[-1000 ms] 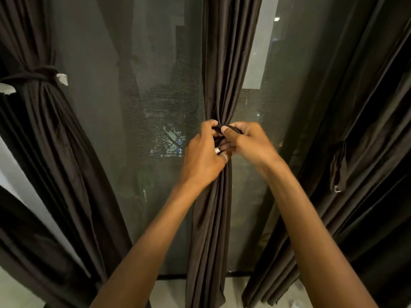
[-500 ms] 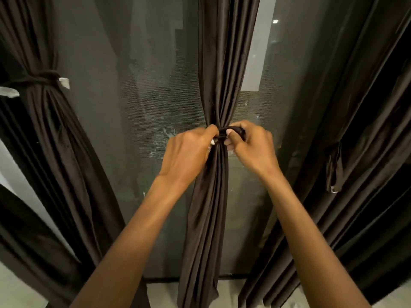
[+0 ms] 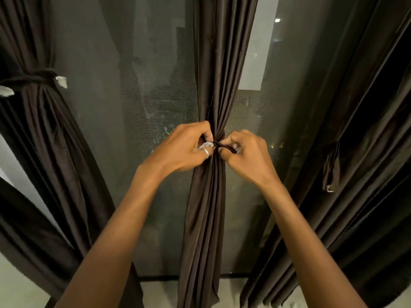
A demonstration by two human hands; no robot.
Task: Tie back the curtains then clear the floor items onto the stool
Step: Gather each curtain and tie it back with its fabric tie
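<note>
A dark brown middle curtain [image 3: 213, 63] hangs bunched in front of a glass door. A dark tie-back strap [image 3: 224, 147] with white ends wraps its waist. My left hand [image 3: 180, 150] pinches the strap's left end, a ring on one finger. My right hand [image 3: 246, 156] grips the strap's right end, pulled out to the right. Both hands sit at the cinched waist, one on each side. At the left, another curtain [image 3: 51, 134] hangs tied with its own strap [image 3: 37, 77]. The right curtain [image 3: 347, 152] hangs loose, and a strap [image 3: 331, 167] dangles from it.
The glass door [image 3: 155, 96] behind is dark and reflective. A strip of pale floor [image 3: 160, 294] shows at the bottom between the curtains. A white wall [image 3: 4, 150] shows at the far left edge. No stool or floor items are in view.
My hands have drawn apart, pulling the strap's ends sideways, and the curtain's waist has cinched tighter. The view has shifted slightly.
</note>
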